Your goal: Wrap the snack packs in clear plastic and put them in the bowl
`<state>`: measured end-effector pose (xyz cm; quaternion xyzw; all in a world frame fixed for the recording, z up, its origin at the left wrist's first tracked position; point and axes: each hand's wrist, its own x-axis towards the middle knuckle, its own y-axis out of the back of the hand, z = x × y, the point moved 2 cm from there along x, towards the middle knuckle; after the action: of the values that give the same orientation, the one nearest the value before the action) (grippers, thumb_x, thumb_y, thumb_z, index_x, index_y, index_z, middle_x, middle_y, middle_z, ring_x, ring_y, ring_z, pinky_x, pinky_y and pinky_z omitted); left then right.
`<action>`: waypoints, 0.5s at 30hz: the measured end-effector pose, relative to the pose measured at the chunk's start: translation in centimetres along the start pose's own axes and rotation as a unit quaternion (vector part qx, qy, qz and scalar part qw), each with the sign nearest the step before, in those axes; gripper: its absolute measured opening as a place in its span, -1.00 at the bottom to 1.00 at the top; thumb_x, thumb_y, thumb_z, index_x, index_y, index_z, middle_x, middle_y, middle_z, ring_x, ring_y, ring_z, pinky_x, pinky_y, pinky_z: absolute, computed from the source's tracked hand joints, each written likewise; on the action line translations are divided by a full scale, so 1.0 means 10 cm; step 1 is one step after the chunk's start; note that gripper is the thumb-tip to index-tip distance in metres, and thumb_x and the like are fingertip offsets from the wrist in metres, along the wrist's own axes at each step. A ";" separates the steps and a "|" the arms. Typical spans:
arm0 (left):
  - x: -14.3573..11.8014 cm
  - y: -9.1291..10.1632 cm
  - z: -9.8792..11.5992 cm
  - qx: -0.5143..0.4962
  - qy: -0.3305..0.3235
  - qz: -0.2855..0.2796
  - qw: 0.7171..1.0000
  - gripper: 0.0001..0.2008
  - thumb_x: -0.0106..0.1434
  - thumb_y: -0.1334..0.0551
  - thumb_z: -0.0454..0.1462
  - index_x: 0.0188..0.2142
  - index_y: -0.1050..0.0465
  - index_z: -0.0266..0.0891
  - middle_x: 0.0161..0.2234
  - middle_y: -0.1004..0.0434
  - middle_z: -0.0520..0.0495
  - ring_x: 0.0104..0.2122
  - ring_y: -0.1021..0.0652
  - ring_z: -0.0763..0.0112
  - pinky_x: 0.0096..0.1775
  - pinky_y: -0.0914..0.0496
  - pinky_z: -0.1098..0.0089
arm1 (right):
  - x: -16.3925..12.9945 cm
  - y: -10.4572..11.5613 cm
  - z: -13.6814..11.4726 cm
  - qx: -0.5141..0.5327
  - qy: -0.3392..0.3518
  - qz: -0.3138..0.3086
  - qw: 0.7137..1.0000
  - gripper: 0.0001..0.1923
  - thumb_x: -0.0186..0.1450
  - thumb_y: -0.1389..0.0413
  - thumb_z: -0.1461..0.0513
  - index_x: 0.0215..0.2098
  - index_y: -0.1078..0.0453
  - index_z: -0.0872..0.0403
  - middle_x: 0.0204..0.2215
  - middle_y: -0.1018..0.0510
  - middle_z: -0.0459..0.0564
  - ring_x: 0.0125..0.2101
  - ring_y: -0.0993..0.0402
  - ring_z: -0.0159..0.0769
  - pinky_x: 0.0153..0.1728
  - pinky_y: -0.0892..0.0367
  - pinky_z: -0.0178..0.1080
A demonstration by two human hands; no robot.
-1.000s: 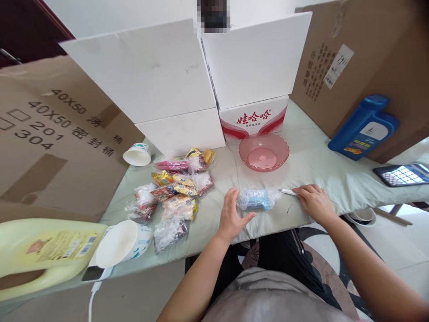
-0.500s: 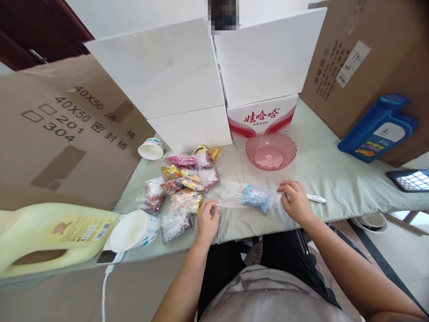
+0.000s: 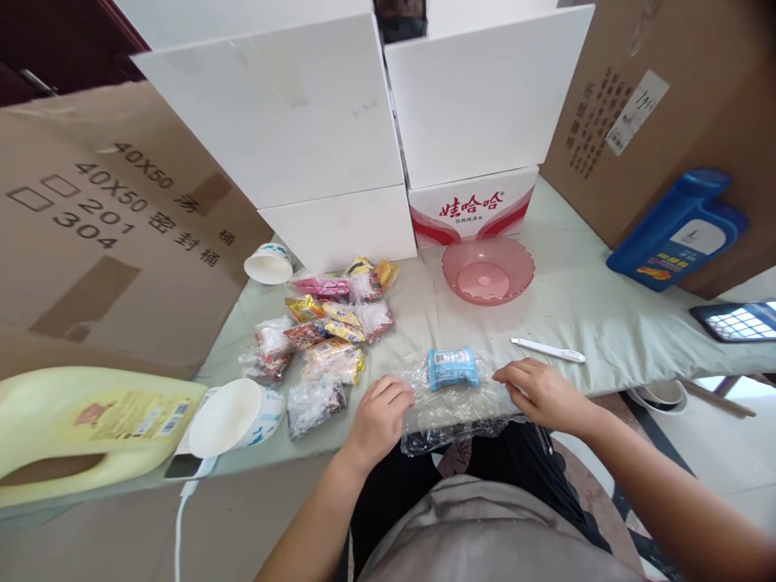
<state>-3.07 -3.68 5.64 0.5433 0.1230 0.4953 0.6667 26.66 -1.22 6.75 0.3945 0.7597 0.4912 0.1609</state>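
Currently, head view:
left hand (image 3: 379,420): forearm comes up from bottom centre, knuckles up, fingers curled loosely onto the left edge of the clear plastic bag (image 3: 452,400); whether they pinch it or only press on it, cannot tell.
right hand (image 3: 539,394): forearm enters from the lower right, palm down, fingers part bent, fingertips on the bag's right edge; a firm pinch is not visible.
bag position: on the pale green table cover (image 3: 582,307) at the near edge, between the two hands, its lower part hanging over the edge.
bag axis: spread flat, long axis running left-right between the hands.
blue packet (image 3: 452,367): one, inside the bag's upper part, long side left-right, printed label facing up.
white pen-like stick (image 3: 549,349): one, just beyond the right hand, not touching it, lying left-right with a slight tilt.
snack packets (image 3: 327,335): loose heap left of the left hand, roughly a dozen, exact count unclear because they overlap.
paper cups: two, both on their sides, one near (image 3: 234,416), one far (image 3: 268,263).
pink bowl (image 3: 488,271): one, upright, beyond the bag.
jugs: one yellow (image 3: 85,428) at left, one blue (image 3: 676,230) at right, both lying down.
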 end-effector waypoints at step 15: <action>0.42 -0.52 -0.19 0.068 0.135 -0.160 0.975 -0.17 0.14 -0.30 0.00 0.31 -0.03 -0.14 0.37 0.10 -0.24 0.35 0.11 -0.08 0.25 0.11 -0.18 | 0.51 -0.42 0.03 -0.103 0.020 0.054 0.993 -0.39 0.24 -0.17 0.17 0.23 -0.18 0.08 0.22 -0.25 0.20 0.22 -0.12 0.04 0.12 -0.18 0.10</action>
<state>0.31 1.23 2.13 0.4889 0.3309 0.4411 0.6759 21.78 1.94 3.66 0.4067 0.6859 0.5822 0.1585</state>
